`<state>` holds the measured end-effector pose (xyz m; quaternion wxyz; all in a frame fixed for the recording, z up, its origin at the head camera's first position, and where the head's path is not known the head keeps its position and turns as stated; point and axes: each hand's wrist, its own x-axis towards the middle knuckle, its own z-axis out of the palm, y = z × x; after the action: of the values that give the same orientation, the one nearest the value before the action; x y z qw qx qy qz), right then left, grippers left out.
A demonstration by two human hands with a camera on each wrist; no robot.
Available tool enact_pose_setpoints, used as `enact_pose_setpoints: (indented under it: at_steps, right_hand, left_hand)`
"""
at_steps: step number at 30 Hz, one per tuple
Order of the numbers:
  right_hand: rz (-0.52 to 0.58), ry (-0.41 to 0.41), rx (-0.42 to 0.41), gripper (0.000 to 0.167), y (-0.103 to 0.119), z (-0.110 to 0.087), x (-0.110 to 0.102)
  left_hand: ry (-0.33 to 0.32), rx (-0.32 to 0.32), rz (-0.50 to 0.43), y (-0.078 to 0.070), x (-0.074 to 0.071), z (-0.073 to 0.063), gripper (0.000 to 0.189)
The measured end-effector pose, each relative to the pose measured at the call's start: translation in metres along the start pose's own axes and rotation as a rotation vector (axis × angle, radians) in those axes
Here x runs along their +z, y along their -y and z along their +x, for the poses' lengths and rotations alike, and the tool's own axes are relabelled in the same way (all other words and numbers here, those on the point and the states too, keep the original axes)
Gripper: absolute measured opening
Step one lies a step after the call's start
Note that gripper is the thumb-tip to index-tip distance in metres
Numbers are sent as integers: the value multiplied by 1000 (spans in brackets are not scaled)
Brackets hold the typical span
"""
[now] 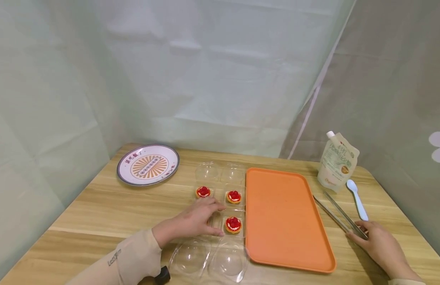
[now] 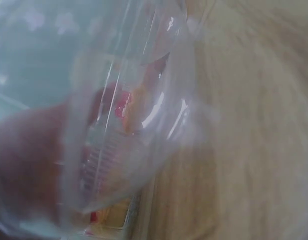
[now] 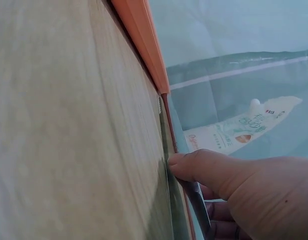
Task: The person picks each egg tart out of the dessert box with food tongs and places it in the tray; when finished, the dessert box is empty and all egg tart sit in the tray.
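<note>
A clear plastic clamshell pack (image 1: 228,259) lies unfolded on the table, with red-topped tarts (image 1: 233,224) in its middle compartments. My left hand (image 1: 191,219) reaches over the pack from the left. Its thumb and fingers are spread and hide part of the left compartments. In the left wrist view, blurred clear plastic covers much of the hand, and a tart (image 2: 124,107) shows through. At the right, my right hand (image 1: 380,243) holds metal tongs (image 1: 344,214) between thumb and fingers. The tongs' tips lie apart, near the orange tray's right edge.
The orange tray (image 1: 284,221) lies right of the pack. Behind the tongs, a spouted pouch (image 1: 337,162) stands upright, with a light blue spoon (image 1: 357,198) beside it. A patterned plate (image 1: 148,164) sits at the back left. Fabric curtains (image 1: 220,79) hang behind the table.
</note>
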<state>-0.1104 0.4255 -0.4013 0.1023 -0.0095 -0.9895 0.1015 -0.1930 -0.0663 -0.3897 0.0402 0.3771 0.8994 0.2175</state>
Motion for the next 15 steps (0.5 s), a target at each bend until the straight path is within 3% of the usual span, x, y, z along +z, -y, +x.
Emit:
enact_pose_setpoints:
  at_steps: [15]
  right_hand:
    - [-45,-53,-25,38,3,-5,-13]
  left_hand:
    - [0,-1,-27,1,1,1,70]
